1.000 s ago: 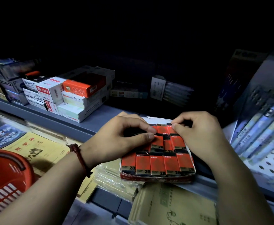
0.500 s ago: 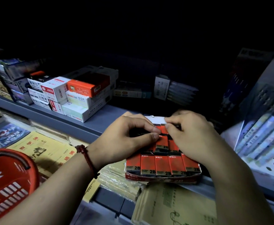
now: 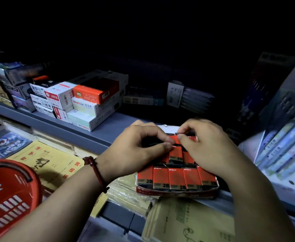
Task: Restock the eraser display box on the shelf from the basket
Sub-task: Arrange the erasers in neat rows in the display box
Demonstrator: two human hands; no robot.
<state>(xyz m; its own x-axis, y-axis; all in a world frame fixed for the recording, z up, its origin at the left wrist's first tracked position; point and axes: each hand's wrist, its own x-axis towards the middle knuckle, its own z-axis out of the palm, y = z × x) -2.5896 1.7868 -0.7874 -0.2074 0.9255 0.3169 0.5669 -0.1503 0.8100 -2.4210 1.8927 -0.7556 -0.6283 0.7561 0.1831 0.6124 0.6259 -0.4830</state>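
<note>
The eraser display box (image 3: 176, 192) sits on the grey shelf edge, packed with rows of red 2B erasers (image 3: 175, 179). My left hand (image 3: 136, 151) hovers over the box's left rear, thumb and forefinger pinching at an eraser in the back rows. My right hand (image 3: 206, 145) covers the right rear, its thumb and forefinger pinching a red eraser (image 3: 178, 138) at the back row. The red basket (image 3: 7, 199) is at the lower left; its contents are not visible.
Stacked white and orange stationery boxes (image 3: 83, 100) stand on the grey shelf (image 3: 83, 133) to the left. Yellow exercise books (image 3: 45, 163) lie on the lower level. Pen packs (image 3: 283, 145) lean on a perforated rack at right. The shelf's back is dark.
Both hands have crept toward the box's back row, fingertips drawing closer together. The view has shifted slightly left.
</note>
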